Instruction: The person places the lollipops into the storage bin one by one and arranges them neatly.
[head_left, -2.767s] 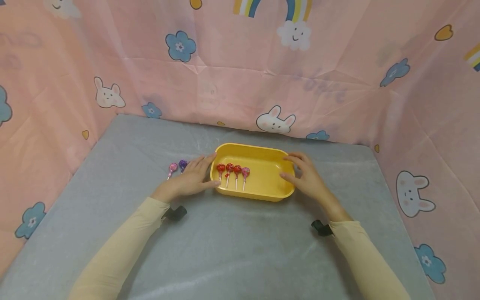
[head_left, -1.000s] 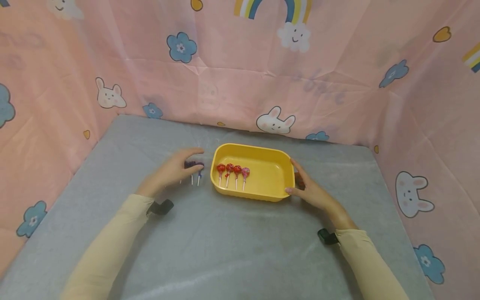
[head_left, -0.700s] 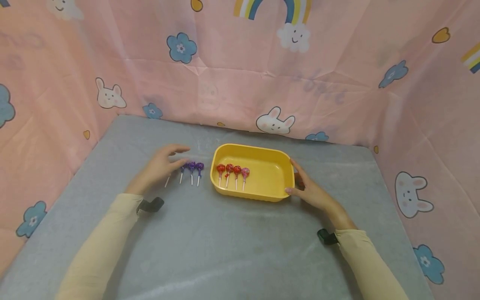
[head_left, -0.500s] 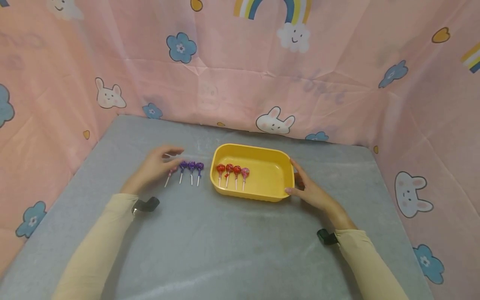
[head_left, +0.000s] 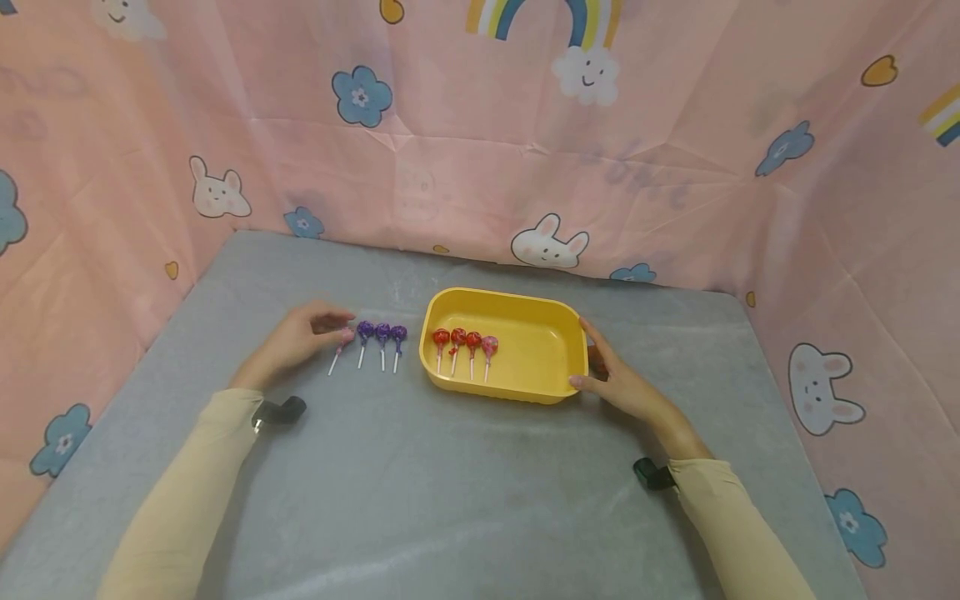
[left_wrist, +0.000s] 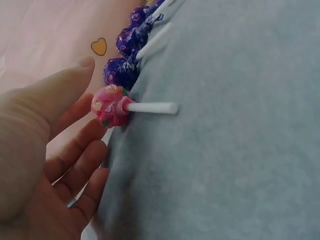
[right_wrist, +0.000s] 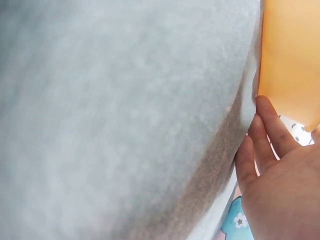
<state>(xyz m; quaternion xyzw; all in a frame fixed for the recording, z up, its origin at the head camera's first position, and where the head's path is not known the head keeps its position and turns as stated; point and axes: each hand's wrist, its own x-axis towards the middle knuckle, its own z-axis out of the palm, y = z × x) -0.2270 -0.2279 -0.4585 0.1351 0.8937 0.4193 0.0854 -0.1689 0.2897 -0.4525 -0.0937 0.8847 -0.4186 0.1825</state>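
A pink-wrapped lollipop [head_left: 346, 335] lies at the left end of a row on the grey tabletop. My left hand [head_left: 298, 337] is at its candy head; in the left wrist view the thumb and fingers [left_wrist: 80, 155] spread around the pink lollipop [left_wrist: 111, 106] without a visible pinch. Beside it lie three purple lollipops [head_left: 383, 332], sticks toward me. A yellow tray [head_left: 536, 333] holds several red and pink lollipops [head_left: 458, 337] lined up at its left. My right hand [head_left: 626, 385] rests against the tray's right end, thumb at the near corner, fingers partly hidden behind the wall.
Grey cloth covers the table [head_left: 450, 500]. A pink curtain [head_left: 465, 175] printed with rabbits, flowers and rainbows stands around the back and sides. A black wrist camera [head_left: 279, 412] is strapped at the left wrist, another camera [head_left: 654, 473] at the right.
My left hand has moved left from the tray's left end, past the purple lollipops, to the pink one. Earlier, my right hand shifted from over the tray's right rim to its outer side.
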